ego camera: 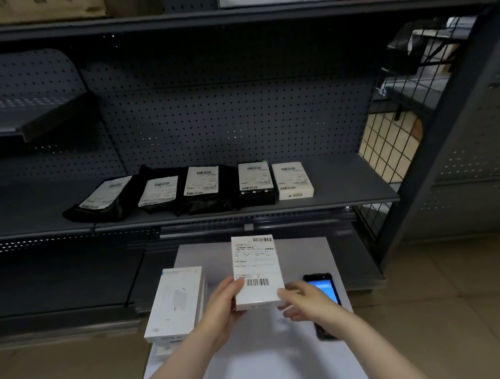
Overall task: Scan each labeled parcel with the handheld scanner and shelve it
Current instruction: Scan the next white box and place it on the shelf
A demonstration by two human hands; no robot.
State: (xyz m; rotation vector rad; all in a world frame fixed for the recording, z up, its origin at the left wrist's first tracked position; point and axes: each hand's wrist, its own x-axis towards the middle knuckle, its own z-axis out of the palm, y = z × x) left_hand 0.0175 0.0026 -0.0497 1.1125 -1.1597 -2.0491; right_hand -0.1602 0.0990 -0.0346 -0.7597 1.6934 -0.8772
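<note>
A white boxed parcel [256, 270] with a shipping label and barcodes faces up, held above the white table [272, 362]. My left hand [223, 305] grips its lower left corner. My right hand [305, 302] touches its lower right corner, fingers spread. The handheld scanner [324, 290], black with a lit blue screen, lies on the table under my right wrist, partly hidden. Several labeled parcels sit in a row on the grey shelf [346, 188]: black bags [101, 199], a black box [255, 183] and a white box [292, 180].
A stack of white boxes [175, 302] stands on the table's left side. The shelf has a perforated back panel [223, 117] and a wire mesh side [393, 138] at right. Tan tiled floor [457, 293] lies to the right.
</note>
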